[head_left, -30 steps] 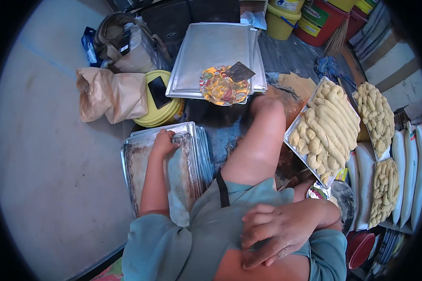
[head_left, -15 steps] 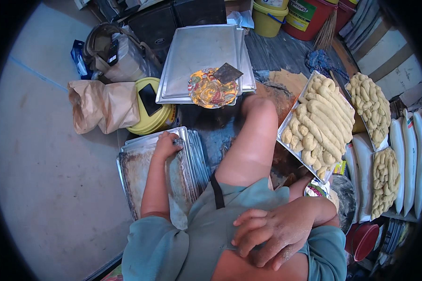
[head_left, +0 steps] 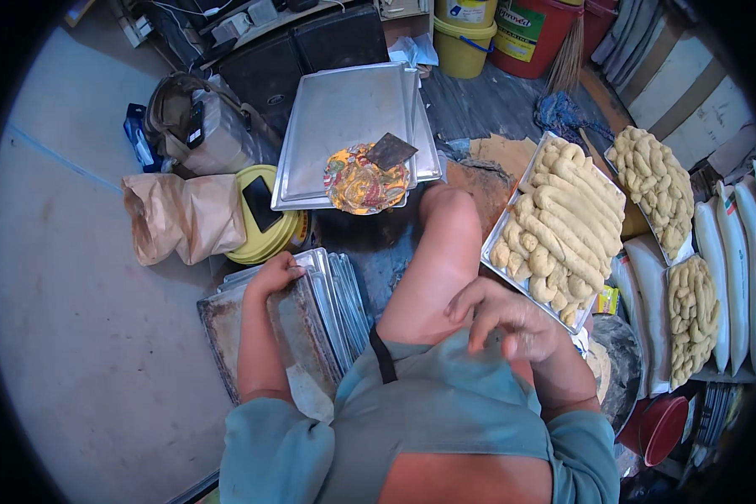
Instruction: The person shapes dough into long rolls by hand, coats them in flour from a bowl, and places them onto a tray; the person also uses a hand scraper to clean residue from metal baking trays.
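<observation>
My left hand grips the top edge of a stained metal tray in a stack of trays standing at my left. My right hand is raised over my lap, fingers bent and apart, holding nothing, just below a tray heaped with rolled dough pieces. Two more trays of dough are at the right. Ahead of me, flat silver trays carry a crumpled patterned cloth and a dark scraper.
A paper bag, a yellow bucket with a phone on it, and a handbag are at left. Buckets, a broom and blue rope are at back. White sacks and a dark basin stand at right.
My right hand has lifted from my body and moved forward toward the dough tray. My left hand stays on the stacked trays. The head view has tilted up slightly.
</observation>
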Tool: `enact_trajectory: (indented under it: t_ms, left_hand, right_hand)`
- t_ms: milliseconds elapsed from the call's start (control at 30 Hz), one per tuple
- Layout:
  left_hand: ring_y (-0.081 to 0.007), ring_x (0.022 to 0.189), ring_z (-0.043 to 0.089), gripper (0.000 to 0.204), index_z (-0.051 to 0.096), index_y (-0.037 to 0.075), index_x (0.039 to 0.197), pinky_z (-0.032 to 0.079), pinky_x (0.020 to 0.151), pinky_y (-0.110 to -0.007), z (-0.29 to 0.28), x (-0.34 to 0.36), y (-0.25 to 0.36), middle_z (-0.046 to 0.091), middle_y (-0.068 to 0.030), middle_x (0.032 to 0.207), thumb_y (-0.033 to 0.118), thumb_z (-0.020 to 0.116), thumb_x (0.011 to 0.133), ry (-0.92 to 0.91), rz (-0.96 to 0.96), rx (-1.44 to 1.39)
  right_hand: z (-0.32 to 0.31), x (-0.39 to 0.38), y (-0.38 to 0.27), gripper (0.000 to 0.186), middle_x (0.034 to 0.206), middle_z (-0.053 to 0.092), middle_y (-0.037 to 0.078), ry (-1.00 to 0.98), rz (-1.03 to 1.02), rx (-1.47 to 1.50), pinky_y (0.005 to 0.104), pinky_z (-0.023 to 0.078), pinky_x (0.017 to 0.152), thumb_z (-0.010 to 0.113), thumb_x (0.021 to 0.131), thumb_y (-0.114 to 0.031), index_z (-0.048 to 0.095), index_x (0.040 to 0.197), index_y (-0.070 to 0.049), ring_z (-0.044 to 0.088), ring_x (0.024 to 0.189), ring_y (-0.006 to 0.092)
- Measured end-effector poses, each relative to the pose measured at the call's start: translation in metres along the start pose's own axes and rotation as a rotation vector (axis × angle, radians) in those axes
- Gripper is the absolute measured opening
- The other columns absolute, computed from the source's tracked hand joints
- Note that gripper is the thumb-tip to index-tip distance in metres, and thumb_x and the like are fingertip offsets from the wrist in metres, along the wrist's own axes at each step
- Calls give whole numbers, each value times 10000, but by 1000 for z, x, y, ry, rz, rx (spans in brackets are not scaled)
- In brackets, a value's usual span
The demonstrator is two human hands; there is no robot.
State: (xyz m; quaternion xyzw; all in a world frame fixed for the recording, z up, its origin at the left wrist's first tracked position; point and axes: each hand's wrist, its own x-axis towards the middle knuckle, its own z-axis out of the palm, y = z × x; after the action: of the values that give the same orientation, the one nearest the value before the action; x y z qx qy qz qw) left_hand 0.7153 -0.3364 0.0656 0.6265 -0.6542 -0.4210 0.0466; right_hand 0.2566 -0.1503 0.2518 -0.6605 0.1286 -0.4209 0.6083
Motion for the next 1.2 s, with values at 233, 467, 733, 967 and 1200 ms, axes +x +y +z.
enact_trajectory:
  t_ms: [233, 467, 733, 967, 1200]
  left_hand:
    - [-402, 733, 612, 456, 600, 41, 828, 458, 641, -482, -12, -77, 105, 611, -243, 736, 470, 485, 929, 620, 60, 509]
    - [-394, 779, 622, 469, 648, 34, 988, 458, 689, -473, -91, -152, 169, 639, -245, 809, 441, 415, 983, 913, 134, 562]
    - [-80, 658, 393, 339, 583, 36, 828, 322, 626, -226, -219, -237, 296, 472, -11, 715, 285, 435, 1004, 1273, 917, 0]
    - [-225, 638, 405, 384, 618, -29, 944, 332, 650, -390, -303, -246, 324, 474, -96, 626, 257, 363, 952, 706, 1749, -330]
    - [-217, 628, 368, 579, 619, 42, 1138, 253, 655, -406, -252, -211, 314, 556, -110, 662, 495, 300, 970, 256, 2135, -255]
  right_hand:
    - [-32, -20, 20, 419, 1077, 537, 106, 403, 93, -118, 333, 372, 921, 474, 960, -424, 613, 937, -29, 496, 1041, 203]
    - [-57, -52, 13, 420, 1023, 566, 111, 645, 113, -55, 341, 405, 906, 511, 946, -419, 597, 954, -8, 539, 984, 205]
    - [-62, -53, 33, 337, 1028, 590, 58, 688, 220, -50, 302, 447, 859, 539, 951, -341, 596, 1058, -27, 560, 955, 146]
    - [-38, 14, 99, 526, 1152, 576, 95, 655, 494, 711, 354, 491, 880, 520, 951, -431, 477, 1302, -42, 587, 993, 197]
    - [-58, 33, 115, 476, 1157, 607, 164, 731, 382, 875, 394, 518, 856, 520, 953, -410, 533, 1208, -9, 623, 1000, 243]
